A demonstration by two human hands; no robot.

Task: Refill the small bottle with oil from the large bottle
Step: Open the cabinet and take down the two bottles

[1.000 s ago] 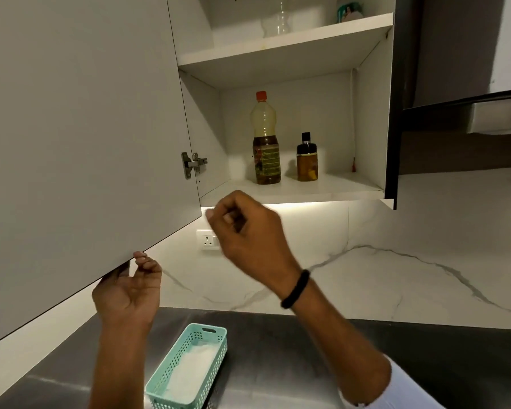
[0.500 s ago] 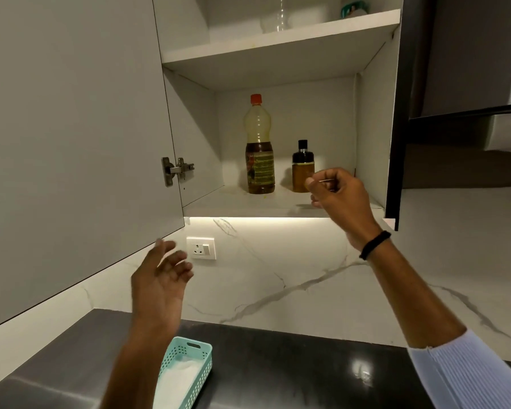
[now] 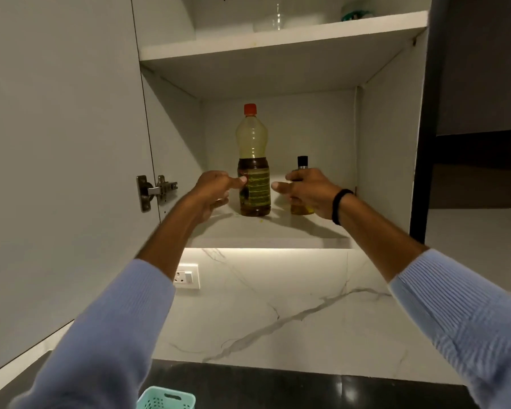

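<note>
Both hands are up inside the open white wall cabinet, on its lower shelf (image 3: 266, 228).

Left hand (image 3: 214, 190): fingers spread and relaxed, not closed on anything. Its thumb tip is at the left edge of the label on the tall clear plastic bottle with the orange-red cap (image 3: 253, 160); I can't tell whether it actually makes contact. The bottle stands upright between the two hands, with dark oil in its lower part.

Right hand (image 3: 309, 193): directly in front of the small black-capped bottle of yellow oil (image 3: 302, 164), covering its middle. Only the cap shows above the knuckles and the base below the palm. The index finger points toward the tall bottle without reaching it. Can't tell whether the hand grips the small bottle or is only in front of it. There is a black wristband (image 3: 340, 205) on that wrist.

The grey cabinet door (image 3: 62, 143) is swung open left of the left hand, with its metal hinge (image 3: 155, 191) just beside that wrist. A white wall socket (image 3: 186, 276) is under the left forearm. The rim of a teal plastic basket (image 3: 167, 398) is well below both arms, on the dark counter.
</note>
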